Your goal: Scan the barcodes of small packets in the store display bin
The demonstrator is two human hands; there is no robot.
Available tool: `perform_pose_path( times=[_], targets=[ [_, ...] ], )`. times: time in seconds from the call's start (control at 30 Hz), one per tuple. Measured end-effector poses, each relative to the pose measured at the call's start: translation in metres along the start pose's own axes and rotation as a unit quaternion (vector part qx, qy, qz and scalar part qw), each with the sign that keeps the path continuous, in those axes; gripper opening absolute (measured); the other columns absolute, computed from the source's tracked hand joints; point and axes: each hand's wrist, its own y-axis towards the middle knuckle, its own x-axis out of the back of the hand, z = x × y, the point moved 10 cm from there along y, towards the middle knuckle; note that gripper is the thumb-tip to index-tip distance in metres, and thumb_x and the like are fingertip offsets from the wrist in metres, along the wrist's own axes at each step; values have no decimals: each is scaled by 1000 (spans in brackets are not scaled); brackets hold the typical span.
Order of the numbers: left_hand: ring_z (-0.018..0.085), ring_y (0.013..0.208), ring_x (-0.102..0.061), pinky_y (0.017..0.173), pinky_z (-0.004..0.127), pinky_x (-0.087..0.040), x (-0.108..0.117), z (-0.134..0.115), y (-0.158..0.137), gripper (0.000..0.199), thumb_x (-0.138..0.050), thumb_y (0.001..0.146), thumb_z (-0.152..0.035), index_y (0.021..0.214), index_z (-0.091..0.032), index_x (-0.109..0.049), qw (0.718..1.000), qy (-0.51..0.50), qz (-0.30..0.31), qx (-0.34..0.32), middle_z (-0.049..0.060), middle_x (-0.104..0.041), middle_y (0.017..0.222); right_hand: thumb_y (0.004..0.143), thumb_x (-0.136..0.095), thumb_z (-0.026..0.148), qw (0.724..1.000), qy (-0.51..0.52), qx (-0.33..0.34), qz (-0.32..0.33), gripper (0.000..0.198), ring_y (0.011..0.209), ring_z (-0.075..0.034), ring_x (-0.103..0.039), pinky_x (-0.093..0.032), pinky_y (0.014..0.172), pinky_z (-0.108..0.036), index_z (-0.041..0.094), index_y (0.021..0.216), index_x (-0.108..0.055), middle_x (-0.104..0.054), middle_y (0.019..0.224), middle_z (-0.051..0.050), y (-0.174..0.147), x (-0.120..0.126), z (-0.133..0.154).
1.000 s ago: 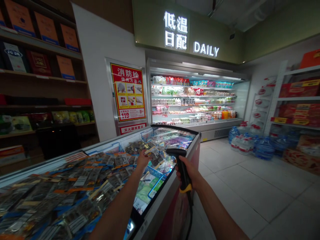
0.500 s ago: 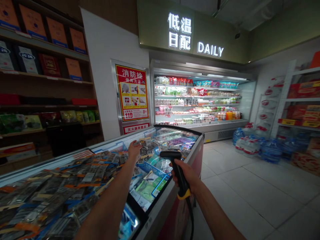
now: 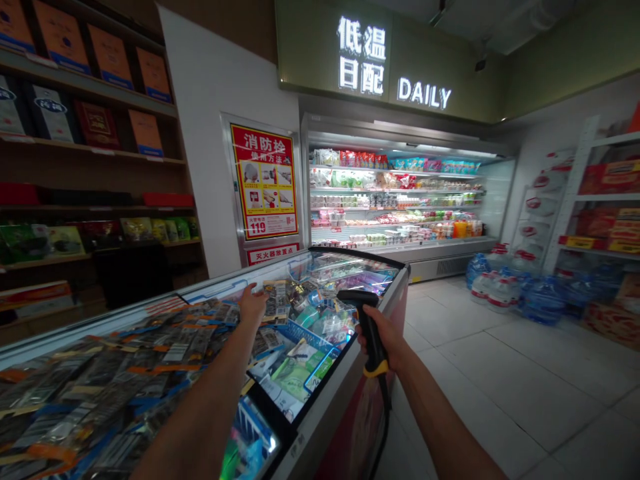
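My right hand [image 3: 383, 337] is wrapped around the grip of a black and yellow barcode scanner [image 3: 371, 327], held above the near edge of the freezer; its cable hangs down. My left hand [image 3: 253, 305] reaches out over the goods at the far side, fingers apart, with nothing visible held in it. Close to its fingertips lies a dark clear-fronted packet [image 3: 276, 301]; whether they touch I cannot tell. Many similar flat packets [image 3: 175, 350] with orange and blue edges are heaped on the left part of the freezer.
The chest freezer [image 3: 404, 287] has a curved glass end and holds a blue basket [image 3: 307, 337] and green bags [image 3: 295, 373]. Boxed goods fill the left shelves [image 3: 165, 157]. Behind stands a lit open fridge [image 3: 400, 250]; water bottles [image 3: 545, 300] stand on the floor at right.
My left hand has moved left, showing more of the packets beside it. My right hand has shifted slightly right and up with the scanner.
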Motion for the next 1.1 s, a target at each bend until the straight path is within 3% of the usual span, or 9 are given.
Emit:
perform_pose_path(
  times=[0.27, 0.4, 0.53, 0.67, 0.77, 0.83, 0.93, 1.03, 1.1],
  targets=[
    [26, 94, -55, 81, 38, -42, 34, 16, 8, 48, -51, 66, -19, 113, -17, -48, 979, 197, -47, -27, 7, -62, 94, 72, -51, 40, 1000, 8, 24, -14, 26, 35, -7, -44, -34, 32, -19, 15, 80, -52, -51, 50, 3, 8, 19, 5],
    [26, 106, -47, 88, 37, -37, 29, -7, -1, 44, -44, 69, -14, 113, -10, -48, 957, 259, -85, -101, 13, -57, 106, 73, -51, 41, 999, 12, 28, -29, 26, 36, -8, -45, -35, 33, -19, 16, 79, -52, -50, 51, 3, 11, 32, 8],
    [20, 110, -43, 93, 32, -34, -24, -41, -23, 45, -43, 70, -15, 115, -15, -47, 947, 263, -36, -182, 8, -52, 115, 74, -50, 38, 997, 24, 29, -62, 24, 37, -8, -44, -34, 33, -19, 15, 79, -51, -50, 51, 2, 9, 50, 13],
    [17, 113, -41, 98, 28, -27, -119, -63, -62, 42, -40, 72, -13, 113, -14, -50, 924, 263, 109, -255, 8, -51, 119, 75, -48, 40, 995, 26, 30, -93, 26, 37, -7, -44, -34, 34, -19, 14, 79, -52, -50, 51, 2, 9, 71, 16],
    [17, 121, -33, 100, 32, -24, -187, -63, -101, 43, -36, 78, -15, 120, -16, -45, 882, 276, 241, -297, 7, -42, 129, 74, -49, 41, 994, 32, 24, -97, 27, 37, -7, -44, -33, 34, -18, 15, 80, -52, -50, 51, 2, 14, 84, 13],
    [19, 125, -26, 101, 41, -20, -218, -56, -125, 44, -34, 81, -21, 125, -20, -38, 841, 309, 309, -319, 6, -36, 135, 73, -50, 41, 994, 33, 17, -100, 27, 37, -7, -43, -33, 34, -18, 15, 80, -51, -50, 51, 3, 16, 92, 10],
    [25, 124, -28, 97, 55, -13, -234, -48, -150, 39, -33, 82, -29, 121, -26, -42, 778, 376, 351, -361, 6, -37, 134, 73, -49, 41, 994, 28, 16, -103, 26, 37, -7, -43, -33, 34, -18, 16, 79, -51, -50, 52, 3, 18, 97, 9],
    [26, 109, -45, 95, 58, -11, -224, -59, -165, 32, -32, 83, -28, 102, -23, -57, 728, 424, 335, -422, 8, -52, 119, 73, -50, 41, 994, 26, 22, -100, 26, 37, -7, -44, -34, 35, -19, 16, 80, -51, -50, 52, 3, 17, 94, 9],
    [24, 95, -55, 96, 55, -12, -212, -69, -169, 33, -31, 83, -25, 91, -18, -62, 714, 444, 317, -438, 10, -62, 102, 72, -51, 42, 995, 26, 25, -95, 27, 38, -8, -45, -34, 35, -19, 16, 80, -51, -50, 51, 3, 16, 88, 9]
  ],
)
